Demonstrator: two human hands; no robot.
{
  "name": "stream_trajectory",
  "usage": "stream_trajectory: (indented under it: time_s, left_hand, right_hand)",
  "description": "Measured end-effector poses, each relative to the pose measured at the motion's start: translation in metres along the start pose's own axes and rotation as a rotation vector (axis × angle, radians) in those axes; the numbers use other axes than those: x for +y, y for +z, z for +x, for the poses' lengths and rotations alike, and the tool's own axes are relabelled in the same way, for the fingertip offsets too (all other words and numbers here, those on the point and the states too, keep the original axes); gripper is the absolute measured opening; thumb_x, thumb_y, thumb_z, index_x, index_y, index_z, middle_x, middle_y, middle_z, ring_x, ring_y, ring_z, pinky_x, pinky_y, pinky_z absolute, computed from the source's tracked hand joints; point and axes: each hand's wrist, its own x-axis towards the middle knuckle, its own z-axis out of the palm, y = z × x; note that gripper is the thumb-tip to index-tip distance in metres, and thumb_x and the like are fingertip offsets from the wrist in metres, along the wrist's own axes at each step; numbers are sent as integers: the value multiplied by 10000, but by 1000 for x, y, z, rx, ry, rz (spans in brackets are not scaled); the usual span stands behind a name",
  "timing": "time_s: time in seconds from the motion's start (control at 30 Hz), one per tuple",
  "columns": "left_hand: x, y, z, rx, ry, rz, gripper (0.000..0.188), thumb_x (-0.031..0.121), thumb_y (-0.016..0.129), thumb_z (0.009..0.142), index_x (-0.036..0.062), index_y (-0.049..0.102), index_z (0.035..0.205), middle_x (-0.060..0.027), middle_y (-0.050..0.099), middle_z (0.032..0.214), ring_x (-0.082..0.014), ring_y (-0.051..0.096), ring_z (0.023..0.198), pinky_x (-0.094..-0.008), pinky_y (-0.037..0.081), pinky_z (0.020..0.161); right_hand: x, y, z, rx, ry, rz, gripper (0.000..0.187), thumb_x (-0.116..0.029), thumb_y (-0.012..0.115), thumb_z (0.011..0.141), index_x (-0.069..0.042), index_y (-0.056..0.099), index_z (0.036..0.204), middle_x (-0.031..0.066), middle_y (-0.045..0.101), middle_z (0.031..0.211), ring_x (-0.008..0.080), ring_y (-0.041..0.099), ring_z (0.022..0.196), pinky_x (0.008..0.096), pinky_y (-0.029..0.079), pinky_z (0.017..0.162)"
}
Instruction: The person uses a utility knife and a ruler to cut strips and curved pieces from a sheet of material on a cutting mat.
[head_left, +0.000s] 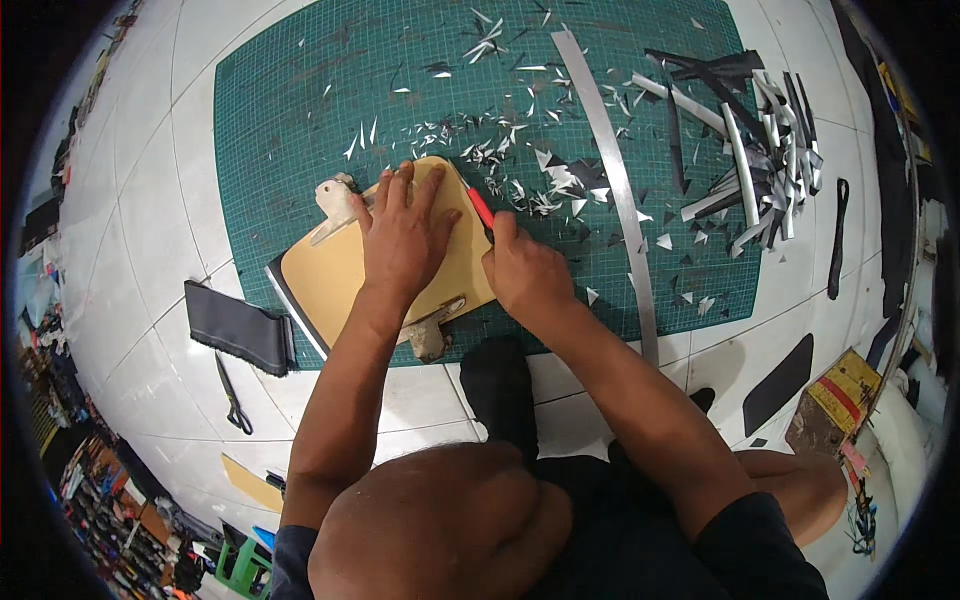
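our left hand (pixel 400 235) lies spread on the tan board (pixel 322 268); our right hand (pixel 528 268) grips the cutter (pixel 480 210). board slippage could misguide it.

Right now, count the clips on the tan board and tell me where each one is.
2. One clip is on the upper-left edge of the board, beside the left hand; another clip is on its lower edge. The left arm may hide more.
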Motion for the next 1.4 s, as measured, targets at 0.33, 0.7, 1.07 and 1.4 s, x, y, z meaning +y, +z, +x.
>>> stream_trajectory:
  time_s: [0.33, 0.7, 1.07, 1.4]
  left_hand:
    - [2, -4, 2, -32, 0, 5, 553, 403, 610, 921, 199, 467, 1415, -179, 399, 1477, -399, 355, 1379, -662, 196, 1101]
    - [2, -5, 2, -51, -9, 13, 562, 393, 615, 920, 204, 449, 1423, -180, 393, 1483, -403, 348, 1384, -660, 195, 1104]
    - [4, -6, 4, -43, -5, -11, 562, 370, 626, 914, 199, 450, 1419, -182, 403, 1473, -407, 355, 1376, -656, 180, 1106]
    - [0, -2, 3, -26, -1, 23, 566, 399, 623, 902, 201, 470, 1410, -151, 418, 1457, -375, 363, 1375, -667, 191, 1097]
  right_hand:
    - [1, -2, -2, 1, 4, 46, 230, -174, 520, 891, -42, 405, 1039, 243, 649, 916, 436, 673, 818, 522, 557, 716]
    - [0, -8, 1, -45, 28, 9, 228, -188, 521, 896, -41, 410, 1029, 236, 659, 911, 427, 677, 828, 513, 560, 718]
    - [2, -2, 2, -2, 25, 5, 240, -184, 528, 901, -40, 394, 1038, 242, 655, 867, 457, 651, 774, 545, 532, 688]
    - [4, 2, 2, 55, -33, 13, 221, -163, 535, 890, -37, 397, 1009, 234, 655, 825, 440, 658, 739, 531, 540, 650]
